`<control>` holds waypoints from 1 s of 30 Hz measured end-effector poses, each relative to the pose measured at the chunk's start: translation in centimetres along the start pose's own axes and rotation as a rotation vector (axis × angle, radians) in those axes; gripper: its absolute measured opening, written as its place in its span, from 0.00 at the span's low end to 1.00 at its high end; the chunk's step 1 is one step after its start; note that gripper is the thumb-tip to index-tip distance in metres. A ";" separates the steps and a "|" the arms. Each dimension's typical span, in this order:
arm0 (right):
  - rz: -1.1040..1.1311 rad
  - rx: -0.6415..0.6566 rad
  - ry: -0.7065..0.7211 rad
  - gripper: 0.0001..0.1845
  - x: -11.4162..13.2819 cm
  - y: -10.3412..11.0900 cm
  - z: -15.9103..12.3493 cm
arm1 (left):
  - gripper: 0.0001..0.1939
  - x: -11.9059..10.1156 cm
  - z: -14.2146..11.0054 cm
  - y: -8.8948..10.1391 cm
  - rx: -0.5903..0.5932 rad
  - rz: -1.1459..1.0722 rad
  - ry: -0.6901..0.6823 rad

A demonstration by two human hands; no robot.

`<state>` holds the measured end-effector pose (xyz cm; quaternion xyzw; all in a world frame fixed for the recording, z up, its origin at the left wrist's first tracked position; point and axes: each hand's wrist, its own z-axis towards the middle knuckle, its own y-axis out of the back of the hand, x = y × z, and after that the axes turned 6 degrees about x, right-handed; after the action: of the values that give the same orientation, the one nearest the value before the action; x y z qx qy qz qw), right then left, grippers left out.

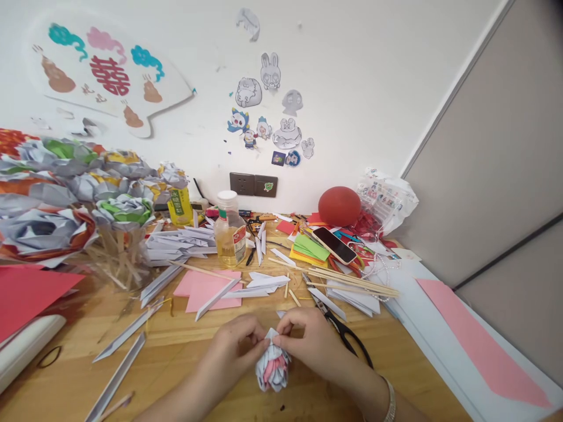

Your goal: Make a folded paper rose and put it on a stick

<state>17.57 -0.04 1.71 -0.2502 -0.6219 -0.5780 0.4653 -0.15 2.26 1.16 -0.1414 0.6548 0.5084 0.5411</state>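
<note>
Between my two hands, low in the middle of the head view, is a paper flower (273,370) with white outer petals and pink ones inside. My left hand (240,346) closes on its left upper edge, thumb and fingers pressed together. With thumb and index finger my right hand (303,340) pinches a white petal at the top. Scissors (347,334) with black handles lie just right of my right hand, partly behind it. Beyond my hands are pink paper squares (211,290) and folded white paper strips (266,282).
A clear bottle (231,240) of yellowish liquid stands behind. Finished paper flowers (123,208) crowd the left. Thin wooden sticks (352,281), a phone (334,245), green paper (311,247) and a red balloon (339,206) are at the back right. Long folded strips (116,375) lie at front left.
</note>
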 end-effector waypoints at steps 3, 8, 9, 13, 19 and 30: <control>-0.133 0.032 0.118 0.06 -0.3 0.5 0.0 | 0.14 0.1 -0.1 0.2 0.005 0.133 -0.171; -0.200 0.172 0.311 0.07 -0.7 1.3 0.1 | 0.18 0.1 -0.2 0.6 0.087 0.203 -0.284; -0.186 0.165 0.304 0.07 -0.7 1.2 0.1 | 0.17 0.1 -0.2 0.6 0.087 0.146 -0.228; -0.019 -0.029 0.156 0.06 -1.0 0.5 0.3 | 0.19 0.1 -0.1 0.2 0.117 -0.329 0.142; -0.072 -0.171 0.258 0.06 -1.1 0.2 0.5 | 0.28 -0.2 -0.4 -1.5 0.254 -0.975 0.367; -0.449 0.058 0.671 0.16 0.6 2.3 -0.5 | 0.22 -1.0 -0.7 -1.0 0.173 -1.115 0.393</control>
<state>19.38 -0.22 3.27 0.1078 -0.4909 -0.6970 0.5114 0.53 0.89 1.43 -0.5109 0.6086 0.0567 0.6044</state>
